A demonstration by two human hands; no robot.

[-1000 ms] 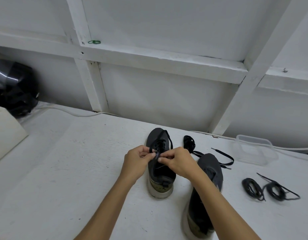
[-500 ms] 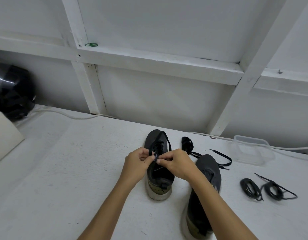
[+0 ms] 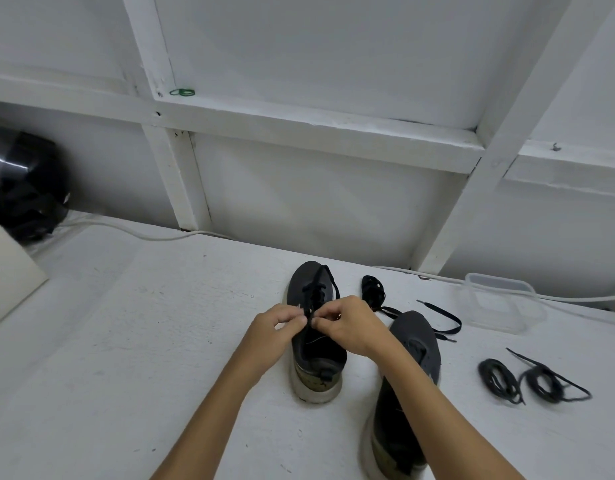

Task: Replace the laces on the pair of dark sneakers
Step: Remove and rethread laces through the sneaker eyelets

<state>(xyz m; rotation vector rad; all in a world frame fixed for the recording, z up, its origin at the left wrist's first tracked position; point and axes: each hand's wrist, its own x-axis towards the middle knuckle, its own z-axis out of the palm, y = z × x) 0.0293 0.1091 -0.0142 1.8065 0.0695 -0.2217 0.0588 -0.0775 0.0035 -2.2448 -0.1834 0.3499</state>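
Note:
Two dark sneakers stand on the white table, toes pointing away. Over the left sneaker [image 3: 309, 355] my left hand [image 3: 275, 327] and my right hand [image 3: 351, 325] meet above its tongue, each pinching the black lace [image 3: 316, 292] threaded through its eyelets. A loop of that lace runs up over the toe. The right sneaker [image 3: 413, 368] is partly hidden under my right forearm. A loose black lace [image 3: 434, 315] lies behind it. Two coiled black laces [image 3: 527, 381] rest at the right.
A clear plastic container [image 3: 503, 306] sits at the back right near the wall. A white cable [image 3: 133, 232] runs along the wall base. A black helmet-like object [image 3: 22, 185] and a cream box [image 3: 8, 268] stand at far left.
Both hands stay pinched together on the lace over the left sneaker, with only small finger shifts. The camera view has drifted slightly.

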